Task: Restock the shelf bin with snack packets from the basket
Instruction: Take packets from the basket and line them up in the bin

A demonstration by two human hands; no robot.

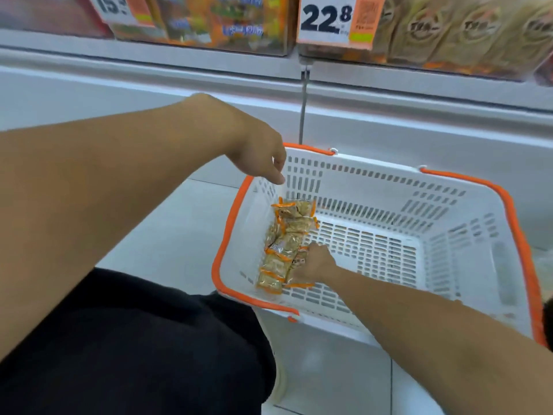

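A row of snack packets is laid along the left wall inside the white basket, its long axis running from the near rim toward the far corner; the packets are tan with orange ends, and their printing is too blurred to be read. The right hand is lowered into the basket and its fingers are curled onto the nearer packets, which are grasped from the right side. The left hand is held above the far left corner, fingers hanging loosely, with nothing gripped. The rest of the slotted basket floor to the right is left bare, bounded by orange handles. Above, a price tag reading "22.8" is hung on the shelf bin of brownish packets.
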